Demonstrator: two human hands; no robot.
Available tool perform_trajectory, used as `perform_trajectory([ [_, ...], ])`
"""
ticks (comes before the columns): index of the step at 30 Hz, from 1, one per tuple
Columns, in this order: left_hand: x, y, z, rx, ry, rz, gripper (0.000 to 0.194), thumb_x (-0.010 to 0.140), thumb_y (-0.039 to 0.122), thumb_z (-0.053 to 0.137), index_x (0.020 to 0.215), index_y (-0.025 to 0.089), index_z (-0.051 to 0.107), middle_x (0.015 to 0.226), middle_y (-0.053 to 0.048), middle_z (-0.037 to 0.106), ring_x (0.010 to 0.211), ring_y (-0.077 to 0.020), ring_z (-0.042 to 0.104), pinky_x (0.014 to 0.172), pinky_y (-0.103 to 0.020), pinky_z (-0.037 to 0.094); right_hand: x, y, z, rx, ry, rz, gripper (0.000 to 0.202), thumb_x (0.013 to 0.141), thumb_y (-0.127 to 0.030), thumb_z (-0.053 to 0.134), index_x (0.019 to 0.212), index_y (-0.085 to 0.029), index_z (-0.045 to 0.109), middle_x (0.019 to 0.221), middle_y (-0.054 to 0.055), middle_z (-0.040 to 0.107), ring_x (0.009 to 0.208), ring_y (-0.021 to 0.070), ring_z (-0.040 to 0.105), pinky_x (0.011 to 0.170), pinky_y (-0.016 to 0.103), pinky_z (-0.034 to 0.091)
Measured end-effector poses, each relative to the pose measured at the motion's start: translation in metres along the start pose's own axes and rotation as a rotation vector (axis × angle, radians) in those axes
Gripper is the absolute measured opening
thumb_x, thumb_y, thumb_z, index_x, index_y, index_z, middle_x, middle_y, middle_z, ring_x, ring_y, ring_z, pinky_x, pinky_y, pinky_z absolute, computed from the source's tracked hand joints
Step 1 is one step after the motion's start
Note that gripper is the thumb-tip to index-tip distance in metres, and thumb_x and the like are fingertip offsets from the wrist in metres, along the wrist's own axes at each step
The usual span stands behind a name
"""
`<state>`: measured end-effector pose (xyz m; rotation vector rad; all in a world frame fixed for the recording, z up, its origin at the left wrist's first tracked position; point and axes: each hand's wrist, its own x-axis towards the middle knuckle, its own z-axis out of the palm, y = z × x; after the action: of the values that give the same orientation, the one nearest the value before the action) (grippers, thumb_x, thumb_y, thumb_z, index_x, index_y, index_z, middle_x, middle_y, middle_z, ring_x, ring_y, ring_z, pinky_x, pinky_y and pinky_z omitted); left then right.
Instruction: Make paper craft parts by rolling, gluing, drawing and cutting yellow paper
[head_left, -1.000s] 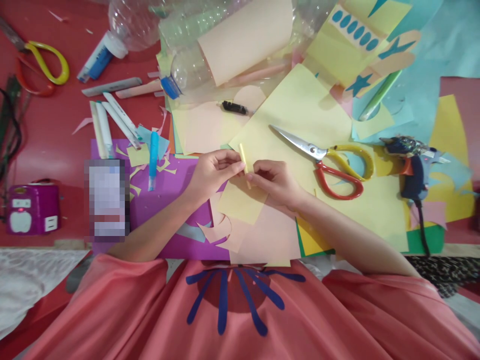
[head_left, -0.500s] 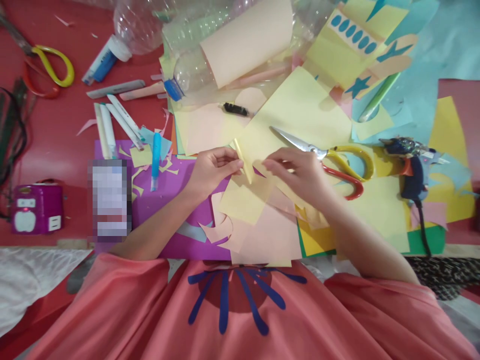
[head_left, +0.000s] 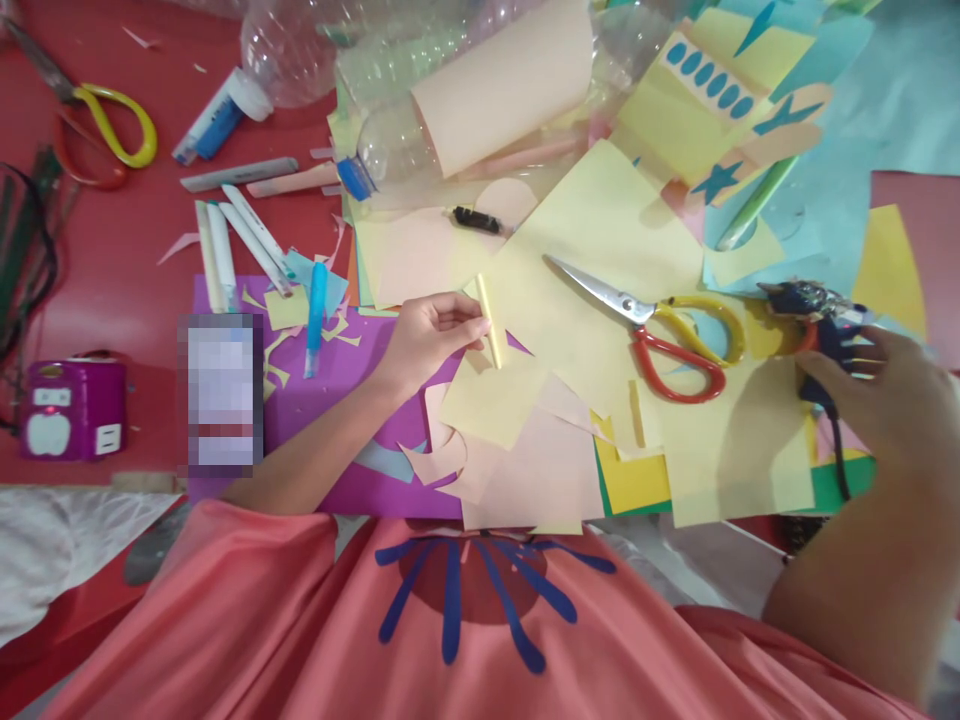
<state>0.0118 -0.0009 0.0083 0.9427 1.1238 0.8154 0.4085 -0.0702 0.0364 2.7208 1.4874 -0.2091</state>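
A small rolled tube of pale yellow paper [head_left: 491, 322] stands nearly upright, pinched between the thumb and fingers of my left hand [head_left: 439, 335]. Over at the right, my right hand [head_left: 892, 390] is at the dark blue hot glue gun [head_left: 823, 345]. Its thumb and fingers are apart on either side of the handle, partly covering it, and the gun still lies on the papers. Between my hands lie scissors [head_left: 637, 310] with one yellow and one red handle, blades parted. Pale yellow and pink paper pieces [head_left: 495, 400] spread below the tube.
A plastic bottle [head_left: 390, 150] wrapped in peach paper lies at the back. Markers [head_left: 251, 235], a phone [head_left: 221, 395], a purple box-like device [head_left: 73, 410] and other scissors [head_left: 112, 125] are on the left. Cut-paper shapes [head_left: 716, 180] lie at the back right.
My right hand has left the space beside the paper tube and moved right to the glue gun. My left hand keeps the tube in about the same place, now more upright.
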Motion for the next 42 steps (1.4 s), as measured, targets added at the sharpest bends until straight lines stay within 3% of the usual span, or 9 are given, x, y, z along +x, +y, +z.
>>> perform_trajectory([
  [3,0.0,0.0,0.0,-0.008,0.012,-0.007,0.02,0.059,0.024,0.08,0.07,0.015,0.066,0.064,0.003,0.065,0.055,-0.0065,0.06,0.062,-0.023,0.056,-0.007,-0.018,-0.012,0.112,-0.093,0.289,0.035,0.064,-0.021,0.079,0.062,-0.028,0.044,0.06,0.002,0.056,0.054,0.0179,0.048,0.063,0.04,0.042],
  [7,0.0,0.001,0.0,0.005,0.011,-0.028,0.015,0.061,0.021,0.077,0.07,0.016,0.065,0.064,0.003,0.066,0.054,-0.0057,0.059,0.061,-0.022,0.055,-0.011,-0.036,-0.026,0.255,-0.173,0.416,0.031,0.067,-0.01,0.072,0.049,-0.024,0.051,0.051,0.0,0.051,0.05,0.0141,0.044,0.061,0.04,0.037],
  [12,0.0,0.001,0.0,-0.02,-0.02,-0.022,0.021,0.06,0.023,0.08,0.07,0.015,0.064,0.063,0.005,0.063,0.053,-0.0045,0.058,0.059,-0.02,0.054,-0.002,-0.029,-0.023,0.693,0.02,0.679,0.016,0.055,-0.016,0.074,0.048,-0.024,0.062,0.052,0.004,0.055,0.052,0.0135,0.051,0.056,0.045,0.03],
  [15,0.0,0.002,0.0,-0.019,-0.014,-0.033,0.024,0.058,0.025,0.082,0.071,0.015,0.064,0.063,0.005,0.063,0.052,-0.0045,0.058,0.057,-0.02,0.052,-0.003,-0.034,-0.027,1.076,0.018,0.52,0.022,0.046,-0.022,0.077,0.045,-0.023,0.055,0.056,0.007,0.056,0.052,0.0107,0.049,0.049,0.043,0.022],
  [19,-0.001,0.002,-0.001,0.0,-0.005,-0.032,0.023,0.059,0.025,0.081,0.071,0.016,0.064,0.061,0.005,0.062,0.051,-0.0047,0.057,0.056,-0.021,0.051,-0.022,-0.069,-0.035,1.151,-0.393,0.262,0.02,0.05,-0.031,0.072,0.063,-0.024,0.058,0.057,0.002,0.051,0.036,0.002,0.029,0.042,0.032,0.004],
  [23,0.0,0.002,-0.001,0.039,-0.012,-0.015,0.022,0.06,0.027,0.079,0.072,0.016,0.064,0.063,0.005,0.062,0.054,-0.0056,0.055,0.059,-0.022,0.05,-0.047,-0.114,-0.022,1.253,-0.763,-0.082,0.016,0.058,-0.026,0.07,0.072,-0.021,0.065,0.064,0.005,0.061,0.041,0.0086,0.047,0.036,0.026,0.018],
  [30,0.001,0.0,-0.002,0.08,-0.011,0.052,0.018,0.061,0.025,0.072,0.076,0.016,0.066,0.07,0.002,0.063,0.065,-0.0079,0.055,0.064,-0.022,0.048,-0.065,-0.165,0.018,1.442,-0.776,-0.276,0.007,0.065,-0.023,0.065,0.069,-0.018,0.063,0.064,0.003,0.062,0.047,0.0117,0.053,0.038,0.024,0.036],
  [35,0.002,-0.003,-0.003,0.082,0.003,0.065,0.028,0.06,0.021,0.071,0.086,0.019,0.063,0.068,0.005,0.059,0.064,-0.0079,0.054,0.063,-0.021,0.045,-0.062,-0.165,0.038,1.399,-0.671,-0.312,0.01,0.069,-0.029,0.067,0.071,-0.02,0.062,0.063,0.001,0.061,0.05,0.0129,0.053,0.045,0.028,0.043],
  [42,0.002,-0.006,-0.004,0.161,-0.04,0.103,0.034,0.064,0.024,0.068,0.096,0.021,0.058,0.068,0.006,0.058,0.062,-0.0095,0.054,0.063,-0.023,0.045,-0.059,-0.161,0.045,1.286,-0.736,-0.351,0.028,0.071,-0.048,0.069,0.063,-0.022,0.061,0.056,0.001,0.058,0.048,0.0128,0.049,0.045,0.029,0.041],
])
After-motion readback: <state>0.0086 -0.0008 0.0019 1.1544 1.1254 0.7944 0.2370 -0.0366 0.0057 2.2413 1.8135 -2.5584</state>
